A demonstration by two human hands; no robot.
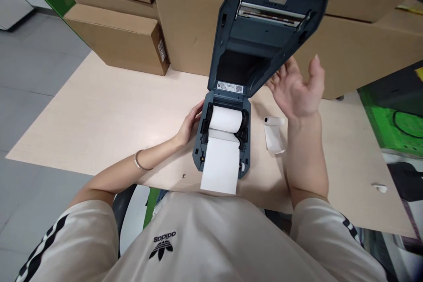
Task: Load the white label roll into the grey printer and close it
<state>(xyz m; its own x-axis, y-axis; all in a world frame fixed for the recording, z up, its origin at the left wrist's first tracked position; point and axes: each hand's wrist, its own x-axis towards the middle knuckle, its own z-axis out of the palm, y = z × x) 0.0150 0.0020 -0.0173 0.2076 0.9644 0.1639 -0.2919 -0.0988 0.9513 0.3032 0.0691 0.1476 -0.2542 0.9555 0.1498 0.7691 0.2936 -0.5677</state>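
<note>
A dark blue-grey label printer (197, 150) stands on the light wooden table, its lid (228, 31) raised. Inside lies a white paper roll (226, 118), and its paper strip (220, 165) runs out over the front, past the table's edge. My left hand (189, 125) rests against the printer's left side; its fingertips are partly hidden behind the body. Beside the lid's right edge is my right hand (295, 90), palm up, thumb apart, its fingertips at or behind the lid. Nothing shows in its palm.
A small roll with loose paper (274, 134) lies right of the printer. Cardboard boxes (188, 31) stand along the table's back, with a flatter box (115, 42) at the left. A small white object (381, 188) lies near the table's (82, 119) right edge.
</note>
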